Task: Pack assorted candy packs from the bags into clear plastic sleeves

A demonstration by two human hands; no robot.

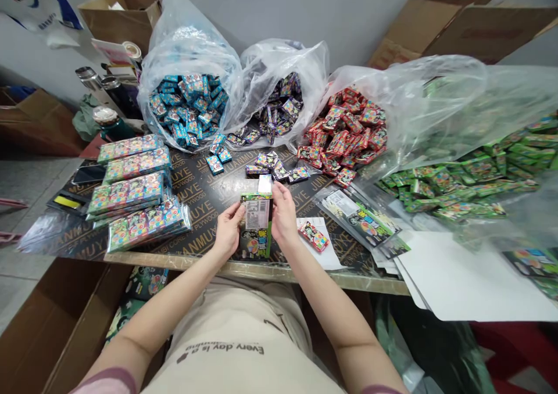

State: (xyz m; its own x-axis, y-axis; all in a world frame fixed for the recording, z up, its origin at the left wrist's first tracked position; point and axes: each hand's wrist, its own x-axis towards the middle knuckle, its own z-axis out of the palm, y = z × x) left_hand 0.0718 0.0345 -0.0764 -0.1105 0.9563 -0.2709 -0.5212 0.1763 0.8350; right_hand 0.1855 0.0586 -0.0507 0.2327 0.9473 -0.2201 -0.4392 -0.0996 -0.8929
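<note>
In front of me, over the table's near edge, is a dark printed plastic pouch with green and yellow print and a grey label panel with a barcode. My left hand pinches its left edge between thumb and fingers. On the opposite side my right hand is closed at the upper right edge. A small white piece shows at the pouch's top, by my right fingertips; whether it is inside cannot be made out. Just right of my right hand, a red candy packet lies on a white sheet.
Clear bags spill blue packets, purple packets, red packets and green packets along the back. Filled pouches are stacked at left. Flat pouches and white card lie right. An open carton stands below left.
</note>
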